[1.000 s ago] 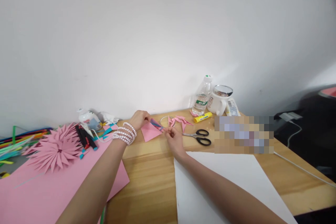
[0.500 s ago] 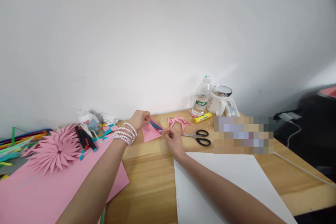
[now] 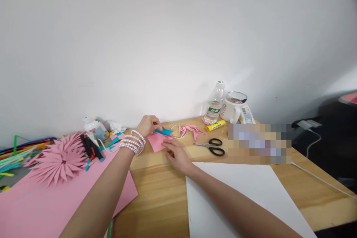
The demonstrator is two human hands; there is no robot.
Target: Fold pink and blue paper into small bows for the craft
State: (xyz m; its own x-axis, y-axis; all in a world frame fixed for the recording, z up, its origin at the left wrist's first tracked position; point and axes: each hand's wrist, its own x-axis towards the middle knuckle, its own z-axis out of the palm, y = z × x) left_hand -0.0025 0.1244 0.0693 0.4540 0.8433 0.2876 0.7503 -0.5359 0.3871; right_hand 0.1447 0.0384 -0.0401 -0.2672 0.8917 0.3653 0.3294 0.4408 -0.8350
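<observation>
Folding step, apparently: left hand (image 3: pixel 152 125) pinches pink-and-blue paper (image 3: pixel 155 143) near desk's (image 3: pixel 156 197) back edge, right hand (image 3: pixel 177 155), loosely open, rests fingertips on it; next move likely calls for pressing it flat.

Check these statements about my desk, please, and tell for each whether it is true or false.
1. The right grip touches the small pink paper. True.
2. The bead bracelet is on the right arm. False: the bead bracelet is on the left arm.
3. The scissors have black handles. True.
4. The yellow tube stands upright. False: the yellow tube lies on its side.
5. The water bottle stands beside the white mug. True.
</observation>
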